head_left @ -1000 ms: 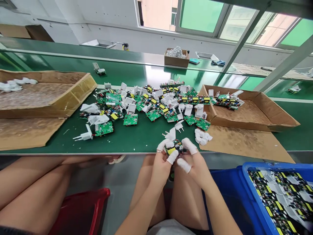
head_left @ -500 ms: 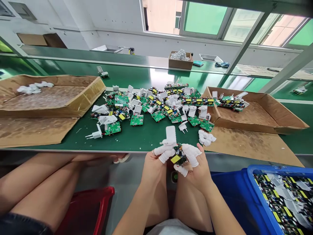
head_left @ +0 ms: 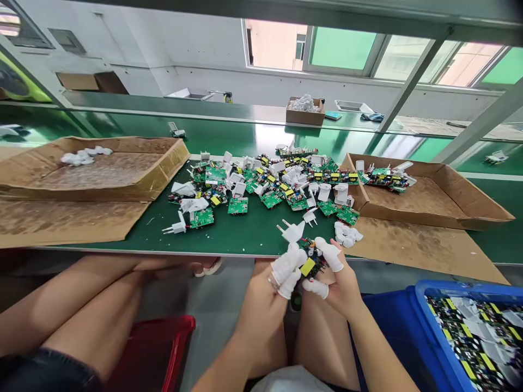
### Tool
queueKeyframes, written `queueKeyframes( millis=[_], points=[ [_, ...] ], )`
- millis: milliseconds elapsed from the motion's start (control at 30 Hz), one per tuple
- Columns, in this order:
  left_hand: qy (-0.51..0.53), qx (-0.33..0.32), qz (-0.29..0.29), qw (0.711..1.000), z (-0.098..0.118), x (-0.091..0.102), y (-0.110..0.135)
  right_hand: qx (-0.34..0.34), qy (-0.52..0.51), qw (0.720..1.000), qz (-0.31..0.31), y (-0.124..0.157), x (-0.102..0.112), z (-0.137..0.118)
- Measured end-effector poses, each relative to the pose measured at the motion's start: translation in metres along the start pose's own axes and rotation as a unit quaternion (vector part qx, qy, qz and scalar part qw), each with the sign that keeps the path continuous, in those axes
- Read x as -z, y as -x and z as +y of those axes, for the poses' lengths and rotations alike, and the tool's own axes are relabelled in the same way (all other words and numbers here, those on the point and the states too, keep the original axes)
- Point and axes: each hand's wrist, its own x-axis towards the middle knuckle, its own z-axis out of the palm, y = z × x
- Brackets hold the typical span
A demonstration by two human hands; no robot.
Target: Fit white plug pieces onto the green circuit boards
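Observation:
Between both hands, above my lap at the table's front edge, is a circuit board (head_left: 309, 265) with a yellow component facing up. A white plug piece (head_left: 292, 231) with two prongs joins it by wires and juts out beyond the fingers. White finger covers wrap the fingertips of my left hand (head_left: 265, 294), which is closed on the board's left side. My right hand (head_left: 341, 288), also with white finger covers, pinches the right side. On the green table ahead lies a heap of circuit boards (head_left: 238, 206) with white plug pieces (head_left: 324, 192).
Cardboard trays stand left (head_left: 134, 182) and right (head_left: 433, 211); the right one holds stacked boards (head_left: 388, 177). White finger covers (head_left: 347, 234) lie by the right tray. A blue bin (head_left: 392, 316) full of boards is at lower right, a red bin (head_left: 175, 348) lower left. Another person's legs (head_left: 81, 305) are at left.
The white plug piece has turned from upright to tilted, its prongs now pointing up and left. My left fingers have shifted onto the board's edge. The whole view has moved slightly.

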Motion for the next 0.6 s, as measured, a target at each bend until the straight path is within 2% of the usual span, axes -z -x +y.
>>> queueKeyframes(
  millis=[67,133,233,367,433,500,533,567,600],
  points=[
    [0.061,-0.019,-0.055,0.996,0.008,0.015,-0.018,0.006,-0.024,0.999,-0.032,-0.006,0.007,-0.003],
    [0.068,-0.046,-0.101,0.991,0.016,0.026,-0.034,0.025,-0.030,0.997,-0.062,-0.013,0.012,-0.007],
    [0.058,-0.077,-0.124,0.988,0.023,0.034,-0.044,0.044,-0.024,0.996,-0.078,-0.025,0.014,-0.013],
    [0.082,-0.088,-0.035,0.992,0.024,0.031,-0.045,0.071,0.030,0.995,-0.055,-0.041,0.006,-0.012],
    [0.093,-0.047,0.009,0.994,0.021,0.029,-0.046,0.094,0.065,0.993,-0.042,-0.046,0.002,-0.009],
    [0.137,0.020,0.050,0.989,0.019,0.027,-0.047,0.133,0.080,0.987,-0.028,-0.052,-0.003,-0.007],
    [0.168,0.052,0.072,0.982,0.018,0.026,-0.047,0.152,0.076,0.985,-0.029,-0.056,-0.007,-0.008],
    [0.198,0.070,0.105,0.972,0.018,0.027,-0.047,0.186,0.054,0.981,-0.005,-0.062,-0.013,-0.009],
    [0.219,0.086,0.114,0.965,0.018,0.029,-0.048,0.199,0.024,0.980,-0.015,-0.071,-0.022,-0.011]
  ],
)
